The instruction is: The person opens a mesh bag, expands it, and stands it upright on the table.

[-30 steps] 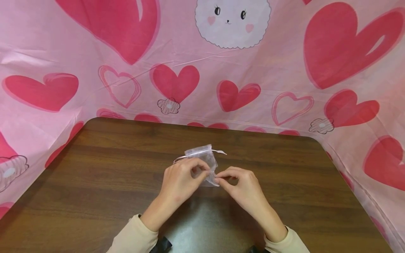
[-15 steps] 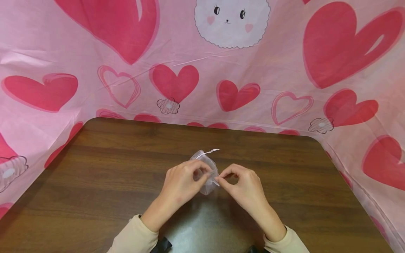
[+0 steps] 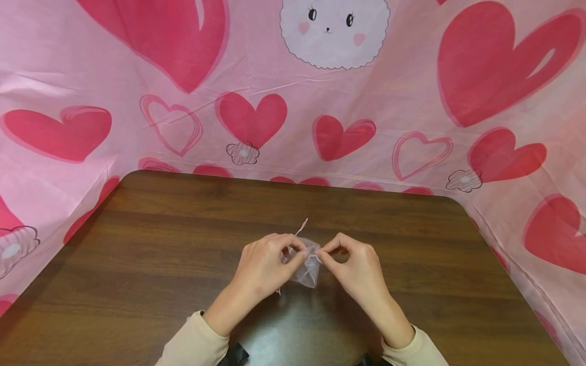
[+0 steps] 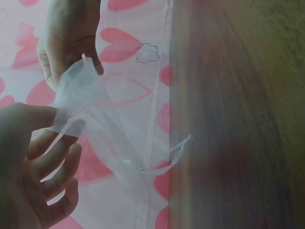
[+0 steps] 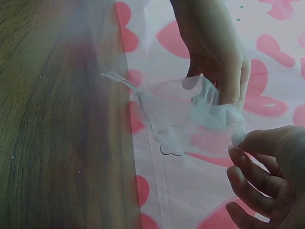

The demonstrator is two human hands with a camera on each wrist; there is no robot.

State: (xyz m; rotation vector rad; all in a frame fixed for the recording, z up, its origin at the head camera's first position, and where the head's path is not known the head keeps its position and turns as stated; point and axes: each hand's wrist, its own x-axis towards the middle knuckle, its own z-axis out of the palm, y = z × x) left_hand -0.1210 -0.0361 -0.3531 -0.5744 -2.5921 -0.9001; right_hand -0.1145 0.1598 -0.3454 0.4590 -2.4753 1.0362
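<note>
A small sheer white organza drawstring pouch (image 3: 308, 274) is held up between both hands over the middle of the table. The left hand (image 3: 264, 260) pinches its edge between thumb and forefinger, the other fingers loosely bent in the left wrist view. Close by, the right hand (image 3: 358, 262) pinches another part of the pouch with thumb and fingertips. In the left wrist view the see-through fabric (image 4: 109, 138) hangs in folds, with a white drawstring loop (image 4: 180, 151) sticking out. Part of the pouch is hidden behind the left hand in the head view.
A dark brown wooden table (image 3: 183, 229) with rounded far corners lies under the hands. Behind it and at both sides hangs a pink cloth (image 3: 293, 122) printed with red hearts. Black straps (image 3: 234, 354) show near the cream sleeves.
The pouch has turned around: its drawstring end, spread out beyond the hands before, has swung left behind the left hand, and the fabric now hangs nearer the person. Both hands stay nearly in place.
</note>
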